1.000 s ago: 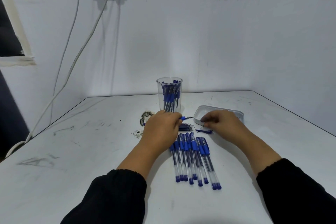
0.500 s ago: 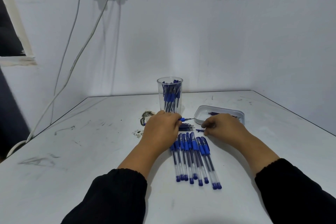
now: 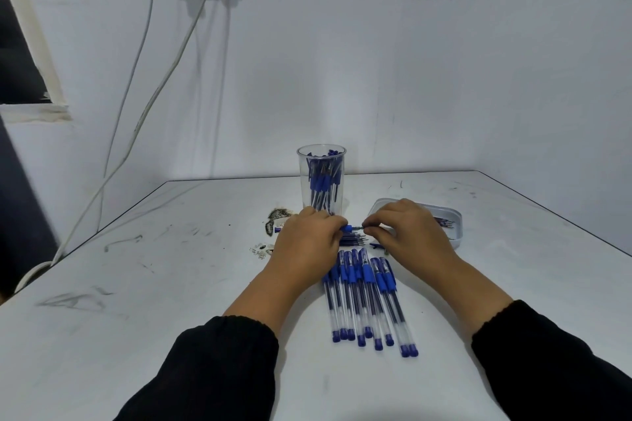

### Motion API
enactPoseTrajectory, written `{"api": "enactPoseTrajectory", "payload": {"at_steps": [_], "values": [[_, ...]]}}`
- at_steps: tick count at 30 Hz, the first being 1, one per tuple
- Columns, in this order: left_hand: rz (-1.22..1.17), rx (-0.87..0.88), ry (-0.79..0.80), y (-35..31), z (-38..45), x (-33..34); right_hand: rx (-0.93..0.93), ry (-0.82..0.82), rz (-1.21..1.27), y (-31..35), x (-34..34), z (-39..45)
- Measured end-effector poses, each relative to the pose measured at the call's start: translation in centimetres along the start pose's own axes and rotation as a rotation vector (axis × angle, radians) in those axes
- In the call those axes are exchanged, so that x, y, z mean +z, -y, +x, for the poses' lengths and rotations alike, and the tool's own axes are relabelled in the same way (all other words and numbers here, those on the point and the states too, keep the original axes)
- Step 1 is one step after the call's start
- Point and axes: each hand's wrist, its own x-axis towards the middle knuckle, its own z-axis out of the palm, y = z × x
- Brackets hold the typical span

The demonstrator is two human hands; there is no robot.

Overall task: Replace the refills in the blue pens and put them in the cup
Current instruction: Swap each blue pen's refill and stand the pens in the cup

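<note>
Head view: at frame centre I hold one blue pen [image 3: 348, 228] in my left hand [image 3: 309, 243], my right hand [image 3: 410, 232] pinching its refill tip [image 3: 359, 226].
A skewed push could bend it, scattering the pen row [image 3: 366, 297] below; the cup [image 3: 321, 181] stands just above.

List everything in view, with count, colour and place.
clear plastic cup: one, transparent, upright at table's back, holding blue pens.
row of blue pens: about nine, clear barrels with blue grips, lying between the forearms.
loose refills: small pile, blue, behind the row.
shallow plastic tray: one, whitish, right of cup.
white table: one, scuffed.
cables: two, pale, left wall.
left hand: grips blue pen.
right hand: pinches that pen's tip.
</note>
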Motion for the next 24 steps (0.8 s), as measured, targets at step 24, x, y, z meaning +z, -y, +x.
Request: {"api": "enactPoseTrajectory", "payload": {"at_steps": [24], "values": [[0.131,-0.301,-0.141,5.8,0.5,-1.6,0.35,0.155,-0.1,-1.6,1.3,2.5]]}}
